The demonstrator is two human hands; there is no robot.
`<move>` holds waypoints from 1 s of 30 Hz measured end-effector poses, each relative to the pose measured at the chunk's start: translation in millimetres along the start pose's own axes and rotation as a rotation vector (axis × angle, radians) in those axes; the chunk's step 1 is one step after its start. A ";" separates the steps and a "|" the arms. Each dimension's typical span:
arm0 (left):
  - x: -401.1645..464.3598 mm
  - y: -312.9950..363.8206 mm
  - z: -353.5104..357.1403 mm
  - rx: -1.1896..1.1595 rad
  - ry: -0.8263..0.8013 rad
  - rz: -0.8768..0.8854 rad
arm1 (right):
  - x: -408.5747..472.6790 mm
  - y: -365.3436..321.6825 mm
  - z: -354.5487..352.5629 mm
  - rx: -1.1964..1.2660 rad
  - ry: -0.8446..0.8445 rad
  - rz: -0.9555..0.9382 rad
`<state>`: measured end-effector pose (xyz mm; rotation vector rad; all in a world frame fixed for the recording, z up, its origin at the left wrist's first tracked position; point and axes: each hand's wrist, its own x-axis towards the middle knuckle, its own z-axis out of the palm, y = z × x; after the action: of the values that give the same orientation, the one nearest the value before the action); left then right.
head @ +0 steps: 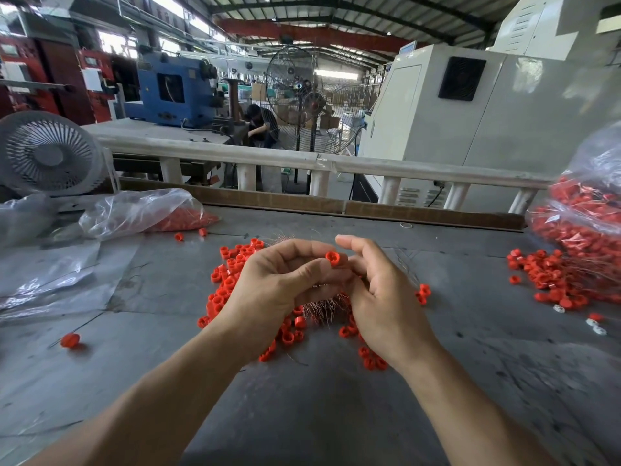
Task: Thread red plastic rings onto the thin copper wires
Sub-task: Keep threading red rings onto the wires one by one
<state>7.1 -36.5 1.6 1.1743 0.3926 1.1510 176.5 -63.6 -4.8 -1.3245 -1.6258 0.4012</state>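
Observation:
My left hand (279,284) pinches a single red ring (332,257) between thumb and forefinger, raised above the grey table (336,415). My right hand (379,290) is close beside it, fingers curled toward the ring; whether it holds a wire is hidden. Under both hands lies a bundle of thin copper wires (322,307), partly covered. A loose pile of red rings (232,284) spreads around the bundle.
A clear bag of red rings (161,213) lies at the back left, beside a small fan (50,156). A bag of finished rings on wires (584,223) spills at the right edge. One ring on a wire (70,340) lies at the left. White rings (594,326) sit right.

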 end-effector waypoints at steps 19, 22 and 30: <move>4.9 2.6 -9.2 0.216 0.311 0.259 | 13.5 34.1 -33.8 -0.452 0.034 0.359; 4.5 1.4 -9.8 0.245 0.304 0.252 | 12.8 32.1 -31.2 -0.483 -0.066 0.373; 3.6 -3.4 -9.4 0.296 0.264 0.220 | 11.0 29.8 -17.3 -0.561 -0.149 0.345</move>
<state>3.2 -28.4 -4.1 1.3495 0.6660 1.4837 208.3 -48.6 -13.6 -2.0541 -1.7011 0.2563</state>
